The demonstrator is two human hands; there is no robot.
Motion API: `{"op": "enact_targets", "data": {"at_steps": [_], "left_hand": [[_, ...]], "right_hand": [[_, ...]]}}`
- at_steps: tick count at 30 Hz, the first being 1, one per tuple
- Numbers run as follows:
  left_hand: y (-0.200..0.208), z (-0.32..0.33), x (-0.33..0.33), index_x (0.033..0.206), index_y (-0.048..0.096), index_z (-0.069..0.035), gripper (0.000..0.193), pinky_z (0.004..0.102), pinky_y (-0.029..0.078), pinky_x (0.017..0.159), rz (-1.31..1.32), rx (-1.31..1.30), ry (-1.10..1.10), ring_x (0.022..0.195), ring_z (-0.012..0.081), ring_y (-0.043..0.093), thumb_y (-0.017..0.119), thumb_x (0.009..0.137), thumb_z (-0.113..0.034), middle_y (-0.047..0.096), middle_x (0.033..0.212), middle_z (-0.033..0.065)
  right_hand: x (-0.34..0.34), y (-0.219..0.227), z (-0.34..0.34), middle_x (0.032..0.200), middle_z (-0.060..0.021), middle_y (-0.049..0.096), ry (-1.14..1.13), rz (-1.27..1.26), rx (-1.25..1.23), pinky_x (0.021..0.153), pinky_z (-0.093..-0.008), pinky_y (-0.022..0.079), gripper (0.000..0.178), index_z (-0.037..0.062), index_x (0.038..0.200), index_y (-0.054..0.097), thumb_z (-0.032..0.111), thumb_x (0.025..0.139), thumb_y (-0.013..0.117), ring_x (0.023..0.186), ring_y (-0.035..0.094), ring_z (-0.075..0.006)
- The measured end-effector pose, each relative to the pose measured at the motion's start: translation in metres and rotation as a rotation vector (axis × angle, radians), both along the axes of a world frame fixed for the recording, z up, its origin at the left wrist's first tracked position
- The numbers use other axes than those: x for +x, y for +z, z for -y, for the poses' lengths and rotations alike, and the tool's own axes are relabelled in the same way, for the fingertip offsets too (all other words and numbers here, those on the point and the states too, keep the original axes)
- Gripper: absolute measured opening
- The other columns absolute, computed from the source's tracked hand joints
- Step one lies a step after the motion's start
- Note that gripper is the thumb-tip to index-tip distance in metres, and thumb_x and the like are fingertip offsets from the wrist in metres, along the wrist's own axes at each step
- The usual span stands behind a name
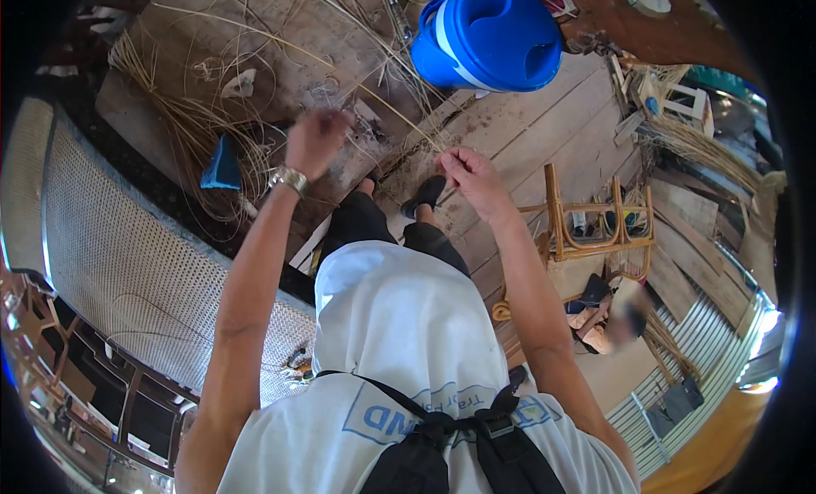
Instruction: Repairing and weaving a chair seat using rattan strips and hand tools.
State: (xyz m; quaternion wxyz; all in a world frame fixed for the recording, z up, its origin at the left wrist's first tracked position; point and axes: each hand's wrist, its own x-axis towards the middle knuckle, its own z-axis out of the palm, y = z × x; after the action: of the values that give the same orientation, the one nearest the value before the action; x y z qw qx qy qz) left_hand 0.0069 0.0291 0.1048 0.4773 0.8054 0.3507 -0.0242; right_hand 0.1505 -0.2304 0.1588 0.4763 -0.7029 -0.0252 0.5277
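My right hand (472,181) is closed, thumb against fingers, on the near end of a long, thin cane strip (387,106). That strip runs away to the far left over the boards. My left hand (319,141), with a metal watch (290,180) at the wrist, is raised to the left of the strip. Motion smears its fingers, so its grip and any contact are unclear. Beside it on the left lie a tangled bundle of cane strands (183,112), a pale crumpled scrap (240,84) and a blue wedge-shaped piece (223,164).
A blue lidded drink cooler (489,39) stands ahead on the plank floor (544,124). A woven cane sheet (127,222) curves along my left. To the right are a rattan chair frame (595,218), another person (605,324) and stacked cane bundles (701,150).
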Motion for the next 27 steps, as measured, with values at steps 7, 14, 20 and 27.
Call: {"op": "enact_targets", "data": {"at_steps": [7,14,20,27], "left_hand": [[-0.063,0.030,0.000,0.124,0.060,-0.031,0.037,0.0406,0.052,0.060,0.010,0.322,-0.346,0.069,0.0300,0.067,0.060,0.087,-0.031,0.070,0.079,0.0100],[-0.073,0.025,0.003,0.114,0.062,-0.029,0.025,0.0432,0.054,0.062,-0.006,0.395,-0.409,0.072,0.0323,0.067,0.057,0.089,-0.029,0.070,0.085,0.0091],[-0.052,0.020,0.003,0.107,0.058,-0.019,0.018,0.0476,0.054,0.066,-0.042,0.440,-0.370,0.077,0.0369,0.067,0.052,0.091,-0.027,0.069,0.087,0.0141],[0.044,0.017,-0.127,0.086,0.074,-0.004,0.037,0.0429,0.050,0.088,-1.105,-0.354,-1.086,0.095,0.0313,0.066,0.061,0.083,-0.039,0.068,0.104,0.0206]], "right_hand": [[-0.004,-0.007,-0.028,0.067,0.0013,0.056,0.038,0.137,0.048,0.056,-0.0232,0.039,0.021,0.0029,0.095,0.063,0.023,0.095,0.058,0.061,0.049,-0.0061],[0.000,-0.013,-0.021,0.071,0.0011,0.056,-0.023,0.195,0.090,0.060,-0.0227,0.040,0.021,0.0028,0.094,0.062,0.023,0.096,0.056,0.066,0.050,-0.0069],[0.001,-0.002,-0.020,0.071,0.0006,0.058,0.031,0.208,0.014,0.061,-0.0228,0.041,0.022,0.0027,0.094,0.063,0.024,0.096,0.056,0.067,0.052,-0.0072],[-0.009,-0.013,-0.025,0.072,-0.0003,0.060,0.027,0.179,0.053,0.061,-0.0232,0.042,0.022,0.0026,0.095,0.064,0.023,0.096,0.056,0.067,0.053,-0.0073]]}}
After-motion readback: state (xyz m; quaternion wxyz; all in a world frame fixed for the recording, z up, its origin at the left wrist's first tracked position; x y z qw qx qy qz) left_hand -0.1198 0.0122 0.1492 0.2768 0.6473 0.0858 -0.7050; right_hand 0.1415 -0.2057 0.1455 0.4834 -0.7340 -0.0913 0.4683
